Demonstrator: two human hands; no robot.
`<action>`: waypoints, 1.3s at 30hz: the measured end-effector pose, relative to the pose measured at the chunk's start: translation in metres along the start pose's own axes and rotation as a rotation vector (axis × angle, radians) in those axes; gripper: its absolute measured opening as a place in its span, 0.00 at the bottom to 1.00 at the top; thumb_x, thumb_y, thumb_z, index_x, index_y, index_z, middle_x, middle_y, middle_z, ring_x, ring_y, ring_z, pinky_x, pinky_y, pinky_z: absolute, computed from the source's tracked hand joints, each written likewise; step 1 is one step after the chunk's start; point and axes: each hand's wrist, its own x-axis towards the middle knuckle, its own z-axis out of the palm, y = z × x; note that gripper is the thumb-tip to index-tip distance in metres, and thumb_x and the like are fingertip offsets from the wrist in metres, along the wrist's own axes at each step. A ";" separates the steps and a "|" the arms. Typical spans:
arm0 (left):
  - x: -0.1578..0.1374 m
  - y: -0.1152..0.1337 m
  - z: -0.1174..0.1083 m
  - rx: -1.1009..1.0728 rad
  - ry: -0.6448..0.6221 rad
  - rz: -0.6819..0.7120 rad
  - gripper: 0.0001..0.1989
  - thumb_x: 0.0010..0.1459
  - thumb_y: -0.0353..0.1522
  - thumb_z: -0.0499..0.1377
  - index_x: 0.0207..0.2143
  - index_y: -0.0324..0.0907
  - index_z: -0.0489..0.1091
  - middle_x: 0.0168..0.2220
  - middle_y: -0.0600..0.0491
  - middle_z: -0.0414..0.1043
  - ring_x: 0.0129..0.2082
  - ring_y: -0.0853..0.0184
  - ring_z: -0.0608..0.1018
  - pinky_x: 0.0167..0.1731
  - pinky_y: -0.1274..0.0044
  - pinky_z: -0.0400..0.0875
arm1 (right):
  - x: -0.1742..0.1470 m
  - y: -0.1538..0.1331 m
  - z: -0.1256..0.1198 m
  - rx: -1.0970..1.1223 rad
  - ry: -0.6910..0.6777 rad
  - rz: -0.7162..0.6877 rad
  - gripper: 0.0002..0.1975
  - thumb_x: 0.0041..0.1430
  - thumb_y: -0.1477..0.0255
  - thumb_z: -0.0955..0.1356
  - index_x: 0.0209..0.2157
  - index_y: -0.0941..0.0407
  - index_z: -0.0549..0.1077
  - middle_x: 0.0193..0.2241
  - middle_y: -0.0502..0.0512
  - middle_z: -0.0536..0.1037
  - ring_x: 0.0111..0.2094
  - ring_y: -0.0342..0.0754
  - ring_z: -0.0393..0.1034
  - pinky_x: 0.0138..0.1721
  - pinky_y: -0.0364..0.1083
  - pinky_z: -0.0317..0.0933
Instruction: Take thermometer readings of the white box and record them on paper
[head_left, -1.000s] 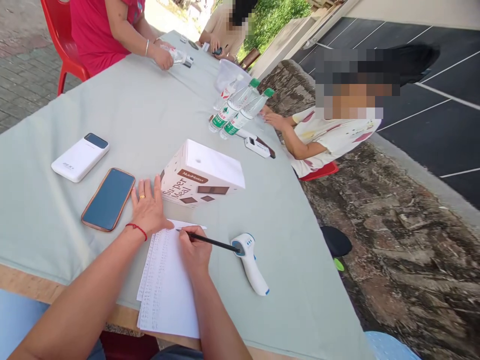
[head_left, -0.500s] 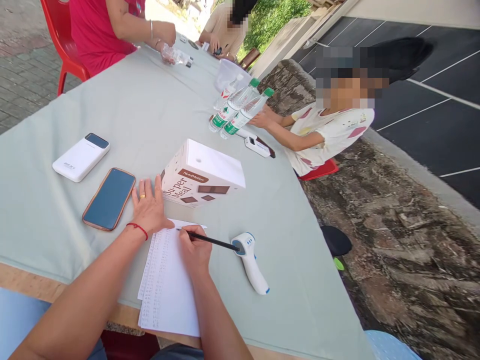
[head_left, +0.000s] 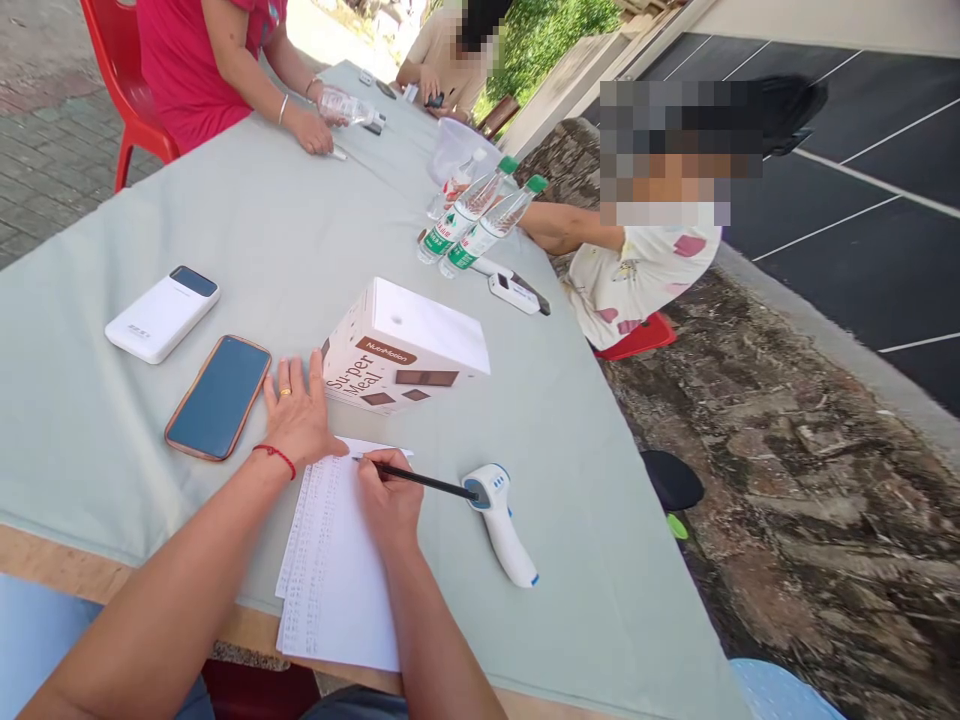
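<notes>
My right hand [head_left: 391,500] grips a black pen [head_left: 431,481], its tip at the upper part of a white paper sheet [head_left: 349,590]. Handwriting runs down the left side of the sheets, which overlap one another. Flat on the table, fingers spread, my left hand [head_left: 298,415] rests with its thumb at the paper's top edge. Its fingertips reach the near corner of a "Super Meal" box [head_left: 431,325]. To the left of that hand lies a smartphone [head_left: 219,398] in a brown case. A white and blue infrared thermometer [head_left: 501,525] lies beyond the pen's back end.
A white power bank [head_left: 161,315] lies at the left. Two green-capped water bottles [head_left: 480,225] and a smaller bottle stand near a translucent basin [head_left: 454,145]. Three people sit around the cloth-covered table [head_left: 570,480]. A white device [head_left: 514,293] lies by the right edge.
The person in pink has lowered one hand to the table. The person at the right has leaned forward, reaching behind the bottles. My hands and the pen look unchanged.
</notes>
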 end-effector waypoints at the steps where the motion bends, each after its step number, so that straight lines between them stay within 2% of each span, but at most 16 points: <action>1: 0.000 0.000 0.000 0.000 0.002 -0.001 0.70 0.34 0.43 0.72 0.68 0.35 0.28 0.69 0.30 0.34 0.69 0.45 0.38 0.64 0.55 0.33 | 0.000 0.000 0.000 -0.002 0.002 -0.007 0.04 0.43 0.69 0.66 0.22 0.55 0.69 0.19 0.48 0.71 0.22 0.44 0.63 0.25 0.45 0.59; 8: 0.000 0.000 0.001 -0.009 0.018 0.009 0.70 0.34 0.42 0.72 0.68 0.35 0.28 0.69 0.30 0.35 0.69 0.43 0.39 0.64 0.54 0.34 | -0.001 0.001 -0.001 0.004 0.001 0.013 0.05 0.42 0.69 0.67 0.22 0.55 0.68 0.19 0.48 0.70 0.22 0.44 0.62 0.24 0.45 0.57; 13: 0.000 -0.001 0.001 -0.002 0.002 0.000 0.70 0.35 0.43 0.72 0.68 0.35 0.28 0.69 0.31 0.34 0.69 0.44 0.37 0.64 0.55 0.33 | -0.001 0.000 -0.003 -0.010 0.059 0.027 0.05 0.43 0.68 0.66 0.21 0.55 0.69 0.19 0.48 0.71 0.23 0.45 0.63 0.25 0.45 0.58; 23: 0.001 0.000 0.002 0.009 0.000 -0.008 0.70 0.34 0.43 0.72 0.68 0.35 0.28 0.69 0.32 0.33 0.69 0.45 0.37 0.64 0.55 0.33 | 0.001 0.002 -0.005 -0.024 0.039 -0.040 0.05 0.43 0.68 0.67 0.21 0.55 0.70 0.19 0.48 0.71 0.21 0.44 0.62 0.23 0.44 0.56; 39: 0.002 -0.001 0.003 0.007 0.000 -0.009 0.70 0.34 0.43 0.72 0.68 0.36 0.28 0.69 0.32 0.33 0.69 0.45 0.36 0.64 0.55 0.33 | -0.001 0.003 -0.003 -0.003 -0.001 -0.008 0.05 0.44 0.68 0.67 0.22 0.55 0.69 0.19 0.47 0.70 0.22 0.44 0.62 0.23 0.44 0.56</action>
